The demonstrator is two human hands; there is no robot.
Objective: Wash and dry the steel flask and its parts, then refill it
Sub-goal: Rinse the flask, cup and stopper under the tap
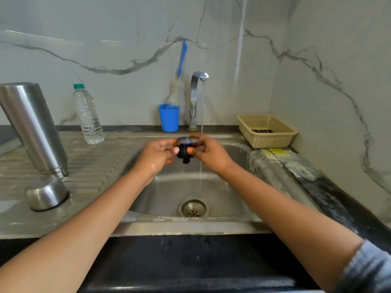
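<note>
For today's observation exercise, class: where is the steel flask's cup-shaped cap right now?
In the head view the steel cap sits on the ribbed draining board left of the sink basin, directly in front of the inverted steel flask.

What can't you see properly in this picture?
Head view only:
- black stopper: blurred, sides covered by fingers of the left hand and right hand.
- steel flask inside: its mouth faces down.
- dark item in the beige basket: too small, partly behind the basket wall.
- brush tip: sunk in the blue cup.
</note>
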